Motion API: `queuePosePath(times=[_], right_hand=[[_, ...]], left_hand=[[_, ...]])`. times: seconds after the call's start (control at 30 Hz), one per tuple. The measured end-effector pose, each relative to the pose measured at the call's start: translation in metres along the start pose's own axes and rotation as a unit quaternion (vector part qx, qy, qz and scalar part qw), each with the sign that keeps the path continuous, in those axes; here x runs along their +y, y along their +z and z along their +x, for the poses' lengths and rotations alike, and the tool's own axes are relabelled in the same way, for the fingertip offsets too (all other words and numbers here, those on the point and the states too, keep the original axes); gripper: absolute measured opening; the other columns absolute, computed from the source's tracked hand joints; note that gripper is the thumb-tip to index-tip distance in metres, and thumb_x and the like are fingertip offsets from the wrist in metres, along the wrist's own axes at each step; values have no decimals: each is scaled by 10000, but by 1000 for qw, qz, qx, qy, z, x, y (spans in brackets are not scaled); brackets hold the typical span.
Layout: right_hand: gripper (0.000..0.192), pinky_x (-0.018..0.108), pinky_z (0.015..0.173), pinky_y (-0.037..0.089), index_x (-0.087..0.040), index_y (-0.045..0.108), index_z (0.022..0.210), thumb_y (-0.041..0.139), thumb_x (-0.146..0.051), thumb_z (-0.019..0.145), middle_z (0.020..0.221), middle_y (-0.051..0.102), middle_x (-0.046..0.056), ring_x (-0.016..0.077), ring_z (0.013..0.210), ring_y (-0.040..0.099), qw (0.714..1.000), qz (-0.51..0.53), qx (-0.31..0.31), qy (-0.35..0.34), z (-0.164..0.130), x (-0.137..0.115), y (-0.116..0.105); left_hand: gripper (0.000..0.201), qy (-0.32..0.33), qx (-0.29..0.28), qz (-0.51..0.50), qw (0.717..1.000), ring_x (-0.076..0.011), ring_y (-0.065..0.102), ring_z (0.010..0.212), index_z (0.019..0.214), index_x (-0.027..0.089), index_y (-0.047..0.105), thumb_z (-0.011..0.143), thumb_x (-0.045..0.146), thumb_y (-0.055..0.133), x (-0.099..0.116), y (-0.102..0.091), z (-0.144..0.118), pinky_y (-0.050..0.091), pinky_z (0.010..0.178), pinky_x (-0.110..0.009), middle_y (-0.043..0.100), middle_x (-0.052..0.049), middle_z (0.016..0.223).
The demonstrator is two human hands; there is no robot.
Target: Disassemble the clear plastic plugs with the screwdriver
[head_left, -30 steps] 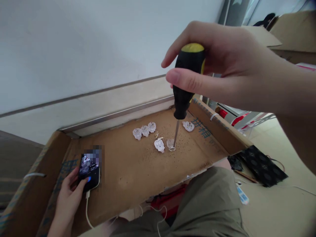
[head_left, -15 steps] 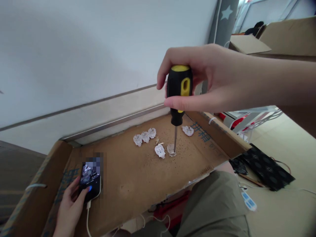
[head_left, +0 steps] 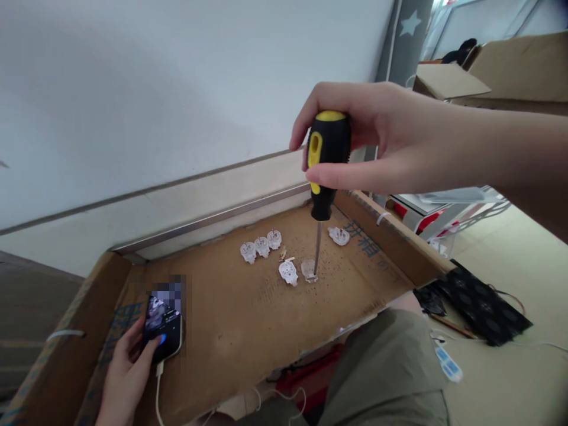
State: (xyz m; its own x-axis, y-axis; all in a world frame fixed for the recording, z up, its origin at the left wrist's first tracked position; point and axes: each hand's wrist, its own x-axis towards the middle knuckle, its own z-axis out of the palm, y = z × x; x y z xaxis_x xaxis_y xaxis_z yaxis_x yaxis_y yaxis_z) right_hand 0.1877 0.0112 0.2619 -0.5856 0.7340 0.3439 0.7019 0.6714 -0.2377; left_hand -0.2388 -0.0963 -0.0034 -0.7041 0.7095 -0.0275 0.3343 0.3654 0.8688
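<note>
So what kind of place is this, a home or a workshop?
Probably a makeshift work spot on a room's floor, not a proper workshop. A flattened cardboard box on the person's lap serves as the bench, small white plastic parts lie on it, and more cardboard boxes stand behind.

- Screwdriver (head_left: 327,163): black handle with yellow cap and yellow inset, silver shaft.
- Plug pieces (head_left: 288,272): translucent white.
- Cardboard tray (head_left: 248,319): brown, with blue printed characters on its right wall.
- Phone (head_left: 162,328): black, white cable.
- Cloth (head_left: 486,305) on the floor: black with a dotted pattern.
- Trousers (head_left: 390,373): olive.
</note>
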Motion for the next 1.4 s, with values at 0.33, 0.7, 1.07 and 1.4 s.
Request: queuePosePath(times=[0.33,0.7,1.07,1.4], right_hand=[[327,217,589,363,-275,529,1144,510,-366,830,865,567,-16,83,683,514,999,28,-25,-38,-2,1,-9],[360,233,539,288,-289,522,1078,548,-498,786,745,563,-10,117,666,505,990,-135,-33,-17,11,2,-18],[306,201,431,270,-327,510,1073,601,-435,801,763,581,-58,45,498,417,985,-132,-100,53,4,-11,-28],[197,198,436,351,-287,563,913,598,-334,725,783,595,-95,47,557,488,993,-60,-102,-22,15,-15,-21]], left_hand=[[615,-4,-1,0,1000,-317,465,1264,1212,184,531,629,344,649,6,1,-7,329,1099,-479,524,-104,1347],[673,4,-4,-5,1000,-332,437,1285,1233,164,521,603,360,653,-11,-1,8,317,1100,-490,520,-125,1348],[762,18,-7,-13,1000,-351,440,1278,1261,148,510,570,427,668,-20,-2,11,327,1089,-484,509,-143,1364],[788,-9,7,-31,999,-356,431,1286,1250,138,510,524,405,664,-11,1,6,314,1095,-486,520,-154,1340]])
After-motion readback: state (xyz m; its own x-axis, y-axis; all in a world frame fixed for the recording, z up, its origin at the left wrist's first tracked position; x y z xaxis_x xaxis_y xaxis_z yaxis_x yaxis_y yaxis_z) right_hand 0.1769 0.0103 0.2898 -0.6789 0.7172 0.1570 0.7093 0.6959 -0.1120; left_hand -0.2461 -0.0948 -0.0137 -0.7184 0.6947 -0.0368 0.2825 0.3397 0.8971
